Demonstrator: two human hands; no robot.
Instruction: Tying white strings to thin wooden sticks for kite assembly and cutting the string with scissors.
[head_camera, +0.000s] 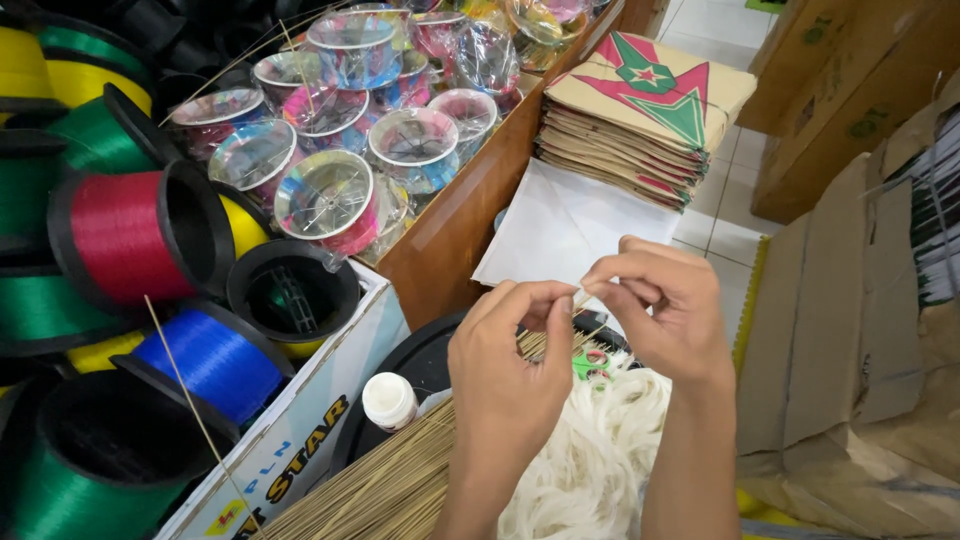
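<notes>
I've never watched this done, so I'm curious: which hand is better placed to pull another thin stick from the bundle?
Probably the left hand. It sits lower, directly over the bundle of thin sticks, while the right hand is higher, over the white string. Both pinch one thin stick now.

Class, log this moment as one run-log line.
left hand: pinching thin stick | right hand: pinching same stick | below: stick bundle, white string | left: thread spools

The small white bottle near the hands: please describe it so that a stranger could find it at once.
Start at the white cardboard box of big thread spools on the left. Beside its lower right wall stands the small white bottle, by the bundle of thin sticks. Nothing nearby is as small, round and white-capped.
</notes>
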